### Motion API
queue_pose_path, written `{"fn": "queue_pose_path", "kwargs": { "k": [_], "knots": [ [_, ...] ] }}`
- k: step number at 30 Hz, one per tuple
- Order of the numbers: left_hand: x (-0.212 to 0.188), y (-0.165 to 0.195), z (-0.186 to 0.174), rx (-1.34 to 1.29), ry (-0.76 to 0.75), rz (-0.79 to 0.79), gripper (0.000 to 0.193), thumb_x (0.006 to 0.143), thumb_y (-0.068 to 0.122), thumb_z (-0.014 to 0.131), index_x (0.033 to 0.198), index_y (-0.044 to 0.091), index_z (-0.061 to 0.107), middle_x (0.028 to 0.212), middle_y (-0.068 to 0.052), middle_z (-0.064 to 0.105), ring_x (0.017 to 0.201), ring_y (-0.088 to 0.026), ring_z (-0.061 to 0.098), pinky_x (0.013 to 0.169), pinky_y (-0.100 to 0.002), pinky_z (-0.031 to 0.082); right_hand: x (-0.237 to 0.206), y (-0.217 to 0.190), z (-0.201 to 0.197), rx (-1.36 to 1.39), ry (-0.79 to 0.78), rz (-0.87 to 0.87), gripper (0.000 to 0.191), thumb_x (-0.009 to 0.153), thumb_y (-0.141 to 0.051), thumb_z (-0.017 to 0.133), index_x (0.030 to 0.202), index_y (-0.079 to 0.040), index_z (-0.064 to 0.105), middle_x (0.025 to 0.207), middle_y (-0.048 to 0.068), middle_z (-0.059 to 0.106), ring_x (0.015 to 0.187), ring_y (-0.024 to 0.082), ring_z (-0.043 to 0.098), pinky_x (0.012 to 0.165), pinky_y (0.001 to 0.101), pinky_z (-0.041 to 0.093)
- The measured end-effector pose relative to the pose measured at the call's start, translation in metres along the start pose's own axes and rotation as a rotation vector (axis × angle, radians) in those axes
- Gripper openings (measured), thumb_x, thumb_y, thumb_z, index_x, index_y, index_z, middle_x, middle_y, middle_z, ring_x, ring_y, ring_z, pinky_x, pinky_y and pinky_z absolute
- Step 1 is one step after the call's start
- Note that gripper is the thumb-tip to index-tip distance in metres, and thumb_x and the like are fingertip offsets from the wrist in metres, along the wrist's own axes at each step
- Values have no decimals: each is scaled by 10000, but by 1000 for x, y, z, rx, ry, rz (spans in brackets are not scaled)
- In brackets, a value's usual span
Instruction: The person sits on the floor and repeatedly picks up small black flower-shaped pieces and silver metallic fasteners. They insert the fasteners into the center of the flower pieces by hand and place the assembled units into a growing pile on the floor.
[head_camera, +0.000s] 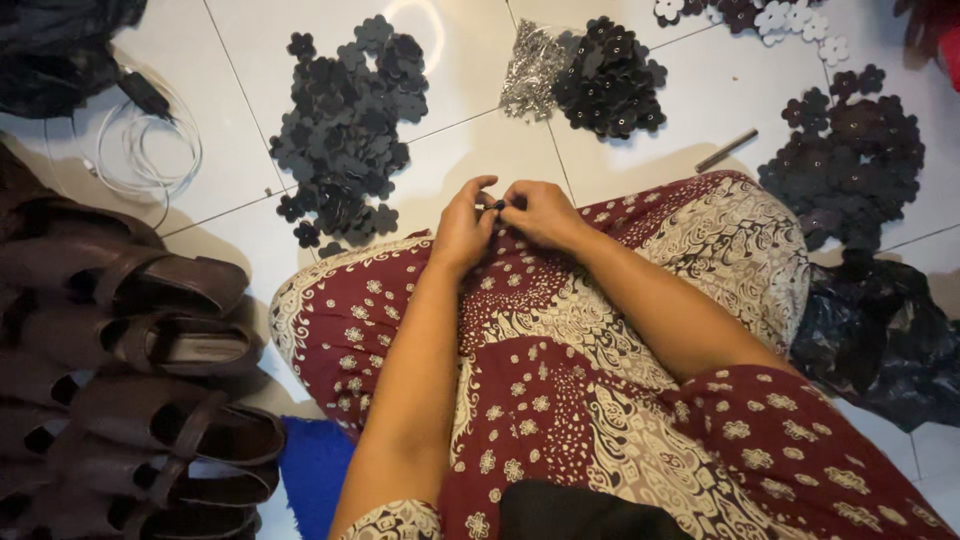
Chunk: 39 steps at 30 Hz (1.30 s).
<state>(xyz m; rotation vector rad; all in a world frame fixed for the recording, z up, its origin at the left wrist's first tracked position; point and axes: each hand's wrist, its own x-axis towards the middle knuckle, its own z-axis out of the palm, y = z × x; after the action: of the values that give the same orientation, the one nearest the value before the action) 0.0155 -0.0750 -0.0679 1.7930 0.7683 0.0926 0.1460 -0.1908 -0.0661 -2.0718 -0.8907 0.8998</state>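
A small black piece (499, 205) is pinched between the fingertips of the left hand (462, 228) and the right hand (541, 213), both pressed together on it above the patterned lap (560, 380). It lies between the two grips, equally near each. Its long axis and facing cannot be told. A pile of black flower cutouts (345, 130) lies on the floor (470, 60) beyond, toward the far edge.

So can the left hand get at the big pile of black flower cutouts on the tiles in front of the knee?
Probably yes. The left hand sits just short of the pile of black flower cutouts, with only bare tile between. It is pinching a small dark piece with the right hand, so it would need to let go first.
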Motion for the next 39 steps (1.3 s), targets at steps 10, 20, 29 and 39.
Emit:
{"fn": "queue_pose_path", "kwargs": {
  "k": [10,20,29,39],
  "knots": [
    [13,-22,-68,941,300,-261,219,958,119,638,1174,87,647,1182,-167,676,1039,-389,696,834,-490,570,18,10,-89,638,325,276,284,873,-196,744,1106,-37,706,889,74,731,701,126,672,624,271,554],
    [18,-29,-76,968,286,-438,208,981,136,587,1172,54,595,1185,-167,654,1020,-352,710,825,-439,584,2,18,-67,-129,222,398,246,904,-272,776,956,-46,694,919,86,722,842,204,676,820,382,541],
    [19,-32,-75,883,274,-454,186,1018,150,558,1179,72,613,1234,-171,658,1074,-381,699,893,-457,573,-12,13,-25,-542,83,-69,276,856,-365,692,825,-91,703,908,144,701,889,363,670,780,500,538],
    [16,-30,-66,842,295,-320,205,963,81,587,1164,43,581,1199,-204,633,1032,-407,690,853,-471,578,11,0,-38,-317,198,89,177,878,-259,720,944,-95,725,976,119,727,923,305,699,828,428,545]
  ]
}}
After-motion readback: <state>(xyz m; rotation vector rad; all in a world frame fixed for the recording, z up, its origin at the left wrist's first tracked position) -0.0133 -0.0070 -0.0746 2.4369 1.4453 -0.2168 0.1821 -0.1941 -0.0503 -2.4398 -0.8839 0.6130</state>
